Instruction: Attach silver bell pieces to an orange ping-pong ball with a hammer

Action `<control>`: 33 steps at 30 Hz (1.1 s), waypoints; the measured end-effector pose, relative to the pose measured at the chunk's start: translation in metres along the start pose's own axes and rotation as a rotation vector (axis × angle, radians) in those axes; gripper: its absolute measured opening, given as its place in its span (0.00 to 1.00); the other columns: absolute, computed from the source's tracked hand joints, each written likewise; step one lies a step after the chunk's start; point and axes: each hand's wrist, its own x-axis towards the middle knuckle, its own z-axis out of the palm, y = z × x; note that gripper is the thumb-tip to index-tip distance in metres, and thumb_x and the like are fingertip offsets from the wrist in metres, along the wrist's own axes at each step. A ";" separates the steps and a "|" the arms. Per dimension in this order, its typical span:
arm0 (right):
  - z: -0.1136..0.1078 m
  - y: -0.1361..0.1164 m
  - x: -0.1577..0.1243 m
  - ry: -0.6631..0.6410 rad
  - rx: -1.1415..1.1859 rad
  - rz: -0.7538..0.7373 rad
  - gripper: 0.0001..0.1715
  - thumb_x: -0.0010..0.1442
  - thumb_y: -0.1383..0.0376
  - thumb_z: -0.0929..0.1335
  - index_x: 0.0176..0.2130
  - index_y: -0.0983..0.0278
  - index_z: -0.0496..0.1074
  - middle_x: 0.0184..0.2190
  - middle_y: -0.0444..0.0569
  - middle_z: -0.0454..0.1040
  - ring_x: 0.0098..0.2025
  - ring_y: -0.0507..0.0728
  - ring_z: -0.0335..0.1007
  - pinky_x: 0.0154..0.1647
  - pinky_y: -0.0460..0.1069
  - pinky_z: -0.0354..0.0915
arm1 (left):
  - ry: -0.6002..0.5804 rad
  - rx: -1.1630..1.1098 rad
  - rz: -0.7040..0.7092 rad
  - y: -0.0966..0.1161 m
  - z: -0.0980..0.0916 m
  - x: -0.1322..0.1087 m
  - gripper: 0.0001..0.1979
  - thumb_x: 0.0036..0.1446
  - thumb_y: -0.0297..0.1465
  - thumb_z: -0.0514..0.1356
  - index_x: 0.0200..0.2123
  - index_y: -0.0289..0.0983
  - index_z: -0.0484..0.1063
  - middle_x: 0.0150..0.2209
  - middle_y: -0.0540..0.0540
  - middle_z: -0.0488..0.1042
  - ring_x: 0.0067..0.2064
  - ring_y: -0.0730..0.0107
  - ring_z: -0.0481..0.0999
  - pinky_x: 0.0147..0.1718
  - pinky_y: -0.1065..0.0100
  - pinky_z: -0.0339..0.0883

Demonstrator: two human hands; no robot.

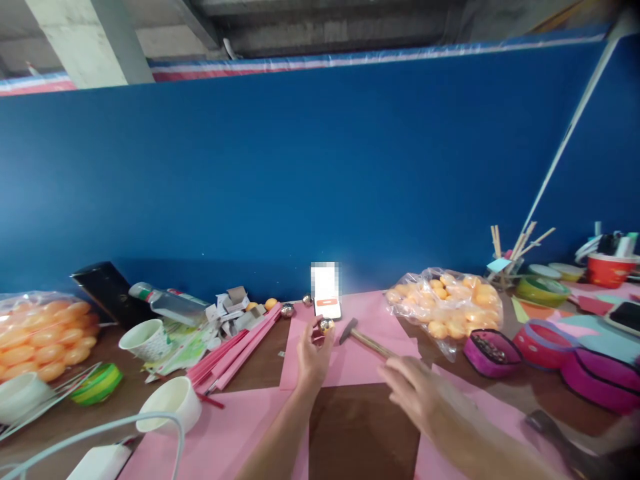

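My left hand (314, 357) is closed, with a small shiny metal ball (327, 325) between its thumb and fingers, just in front of an upright phone (327, 290) with a lit screen. A hammer (369, 341) with a dark head and a wooden handle lies on a pink sheet (345, 370). Over the handle's end is my right hand (413, 390), slightly blurred, its fingers stretched out and apart. Whether they touch the handle is hard to see. Two more shiny balls (287, 311) rest left of the phone.
Bags of orange balls (450, 303) sit right and far left. Pink strips (240, 357), a white paper cup (170, 405) and a clear bottle (167, 303) are on the left. Purple containers (493, 353) stand right, near a dark tool (555, 433). A blue partition (320, 167) rises behind.
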 end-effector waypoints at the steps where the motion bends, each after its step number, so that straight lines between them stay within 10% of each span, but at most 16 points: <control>1: 0.004 0.009 0.007 -0.069 -0.133 0.024 0.15 0.58 0.70 0.62 0.44 0.57 0.66 0.39 0.49 0.69 0.38 0.57 0.67 0.38 0.51 0.65 | -0.007 -0.023 0.005 -0.001 0.001 0.001 0.20 0.45 0.37 0.61 0.44 0.37 0.68 0.38 0.42 0.73 0.36 0.66 0.74 0.32 0.67 0.70; 11: 0.037 0.054 0.015 -0.224 -0.305 0.142 0.09 0.54 0.77 0.61 0.32 0.66 0.66 0.33 0.52 0.68 0.32 0.56 0.68 0.32 0.46 0.59 | -0.069 -0.089 0.048 -0.006 0.000 0.002 0.21 0.47 0.32 0.60 0.47 0.38 0.65 0.44 0.40 0.68 0.42 0.66 0.73 0.41 0.64 0.68; 19: 0.014 0.032 0.026 -0.030 0.237 0.271 0.12 0.61 0.66 0.55 0.35 0.63 0.64 0.29 0.48 0.67 0.32 0.54 0.66 0.32 0.48 0.62 | -0.031 -0.071 0.025 -0.005 0.000 0.005 0.23 0.46 0.35 0.61 0.47 0.37 0.67 0.43 0.40 0.71 0.39 0.66 0.74 0.38 0.66 0.69; 25: 0.012 -0.004 0.025 -0.162 0.932 0.460 0.15 0.60 0.55 0.57 0.35 0.63 0.62 0.21 0.38 0.62 0.18 0.48 0.60 0.18 0.43 0.57 | -0.017 -0.065 0.002 -0.005 -0.001 0.005 0.24 0.44 0.37 0.62 0.46 0.37 0.69 0.39 0.42 0.73 0.36 0.66 0.74 0.32 0.66 0.71; 33: 0.027 -0.008 0.008 -0.079 0.700 0.427 0.14 0.61 0.55 0.56 0.35 0.61 0.62 0.21 0.42 0.68 0.20 0.50 0.65 0.19 0.43 0.62 | -0.005 -0.073 0.060 -0.003 -0.005 0.006 0.20 0.45 0.34 0.62 0.44 0.38 0.70 0.38 0.42 0.73 0.38 0.64 0.75 0.35 0.63 0.71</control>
